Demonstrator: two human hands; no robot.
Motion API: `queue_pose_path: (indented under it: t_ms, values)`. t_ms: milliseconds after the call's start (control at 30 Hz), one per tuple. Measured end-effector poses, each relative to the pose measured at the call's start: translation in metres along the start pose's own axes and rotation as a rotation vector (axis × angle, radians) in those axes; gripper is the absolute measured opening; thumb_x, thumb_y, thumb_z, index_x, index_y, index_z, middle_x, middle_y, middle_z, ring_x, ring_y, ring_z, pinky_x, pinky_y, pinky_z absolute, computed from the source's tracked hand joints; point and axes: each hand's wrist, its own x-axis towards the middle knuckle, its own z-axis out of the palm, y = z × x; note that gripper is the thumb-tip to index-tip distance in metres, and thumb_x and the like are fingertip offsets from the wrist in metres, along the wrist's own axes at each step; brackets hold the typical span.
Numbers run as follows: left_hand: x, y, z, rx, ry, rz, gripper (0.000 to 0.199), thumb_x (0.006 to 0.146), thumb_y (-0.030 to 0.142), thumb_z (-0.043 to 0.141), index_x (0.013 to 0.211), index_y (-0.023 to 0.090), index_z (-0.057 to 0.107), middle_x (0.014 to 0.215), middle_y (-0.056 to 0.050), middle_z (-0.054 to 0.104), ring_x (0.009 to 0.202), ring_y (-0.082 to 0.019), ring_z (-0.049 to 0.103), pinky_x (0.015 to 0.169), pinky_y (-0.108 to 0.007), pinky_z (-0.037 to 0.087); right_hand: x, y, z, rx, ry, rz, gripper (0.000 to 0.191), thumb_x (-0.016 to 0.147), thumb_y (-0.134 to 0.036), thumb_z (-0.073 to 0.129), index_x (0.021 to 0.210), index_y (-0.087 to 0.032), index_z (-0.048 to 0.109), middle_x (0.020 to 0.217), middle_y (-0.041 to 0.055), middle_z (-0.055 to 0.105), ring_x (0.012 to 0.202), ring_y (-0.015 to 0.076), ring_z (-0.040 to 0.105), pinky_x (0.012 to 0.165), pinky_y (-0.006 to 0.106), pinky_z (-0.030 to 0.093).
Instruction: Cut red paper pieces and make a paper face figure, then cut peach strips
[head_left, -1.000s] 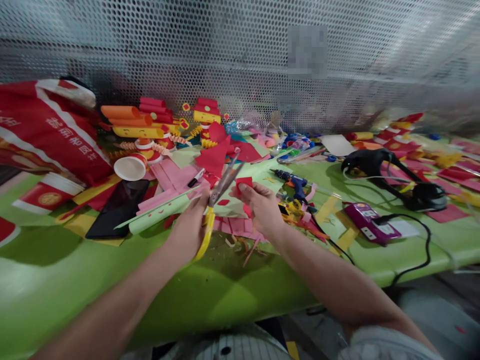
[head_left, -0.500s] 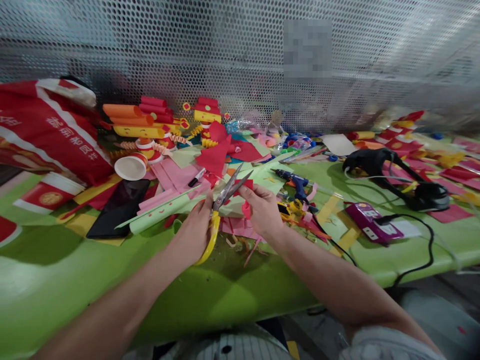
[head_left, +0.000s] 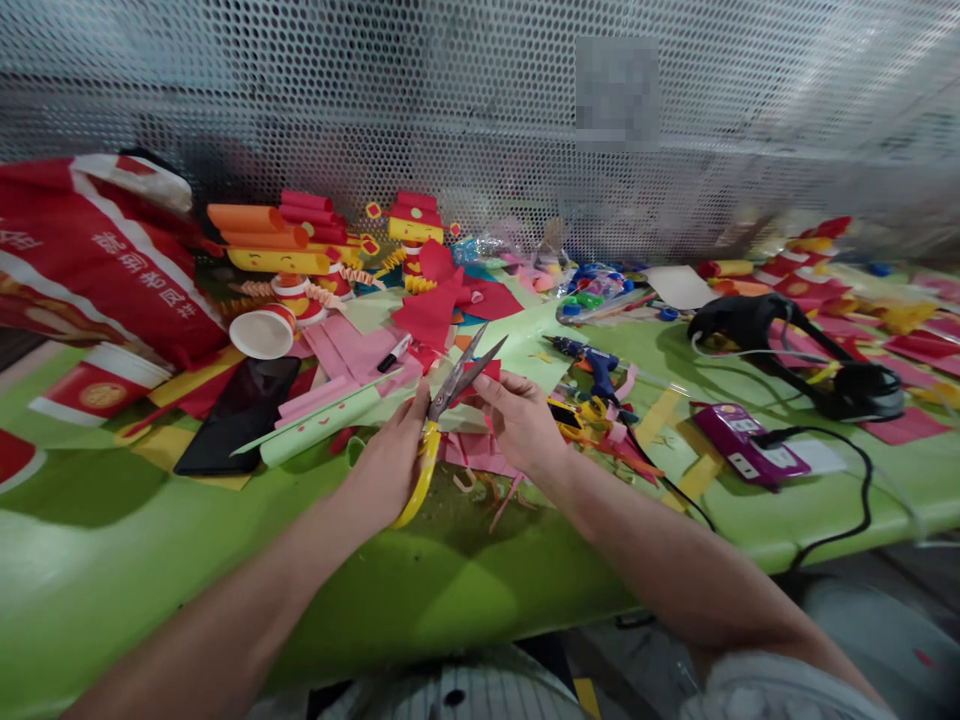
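Note:
My left hand (head_left: 391, 452) is closed around the yellow handles of a pair of scissors (head_left: 427, 472). The metal blades stand apart and point away from me, up and to the right. Just right of the blades, my right hand (head_left: 527, 425) pinches a small piece of red paper (head_left: 493, 369) between thumb and fingers. Part of that paper is hidden by the fingers and blades. Beneath both hands lie pink paper (head_left: 480, 455) and thin paper scraps (head_left: 510, 500). A pale green paper roll (head_left: 322, 428) rests left of the scissors.
A phone (head_left: 240, 418), paper cups (head_left: 101, 385) and a red bag (head_left: 150, 270) are on the left. Paper figures (head_left: 414, 225) stand at the back by the perforated metal panel (head_left: 480, 100). On the right are a glue gun (head_left: 596, 368), a purple power strip (head_left: 739, 445) and black headphones (head_left: 855, 385).
The red paper has turned slightly in my right hand, so less of it shows below the thumb. My left hand keeps hold of the scissors, blades still apart.

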Motion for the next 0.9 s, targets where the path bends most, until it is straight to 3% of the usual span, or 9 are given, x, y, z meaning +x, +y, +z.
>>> queue_pose_path:
  t_ms: [200, 367, 567, 900]
  values:
    - [0.001, 0.002, -0.001, 0.276, -0.053, 0.001, 0.073, 0.066, 0.006, 0.043, 0.138, 0.016, 0.037, 0.130, -0.015, 0.053, 0.110, -0.034, 0.056, 0.091, -0.048, 0.045, 0.000, -0.001, 0.000, -0.014, -0.007, 0.003, 0.017, 0.049, -0.039, 0.081, 0.059, -0.029, 0.071, 0.062, -0.0038, 0.068, 0.054, 0.0115, 0.056, 0.059, 0.030, 0.049]
    - [0.001, -0.001, -0.001, 0.282, -0.060, 0.046, 0.073, 0.069, 0.008, 0.042, 0.140, 0.018, 0.032, 0.132, -0.013, 0.052, 0.113, -0.029, 0.055, 0.093, -0.046, 0.044, 0.000, 0.000, -0.001, -0.056, -0.004, -0.001, 0.018, 0.049, -0.041, 0.080, 0.056, -0.028, 0.069, 0.057, -0.0039, 0.066, 0.052, 0.0117, 0.055, 0.058, 0.030, 0.048]
    - [0.001, 0.004, -0.005, 0.308, -0.113, 0.026, 0.065, 0.075, 0.017, 0.041, 0.140, 0.012, 0.032, 0.128, -0.018, 0.053, 0.112, -0.032, 0.055, 0.093, -0.049, 0.043, -0.001, -0.002, -0.001, -0.060, -0.027, -0.018, 0.017, 0.051, -0.041, 0.079, 0.058, -0.028, 0.070, 0.060, -0.0035, 0.067, 0.055, 0.0119, 0.056, 0.060, 0.030, 0.048]
    - [0.001, 0.011, -0.010, 0.417, -0.122, 0.033, 0.062, 0.076, 0.015, 0.040, 0.137, 0.014, 0.035, 0.125, -0.019, 0.055, 0.104, -0.031, 0.059, 0.087, -0.049, 0.047, 0.000, -0.003, -0.002, -0.098, 0.012, -0.031, 0.021, 0.047, -0.043, 0.081, 0.055, -0.027, 0.069, 0.055, -0.0040, 0.066, 0.053, 0.0125, 0.057, 0.058, 0.030, 0.049]
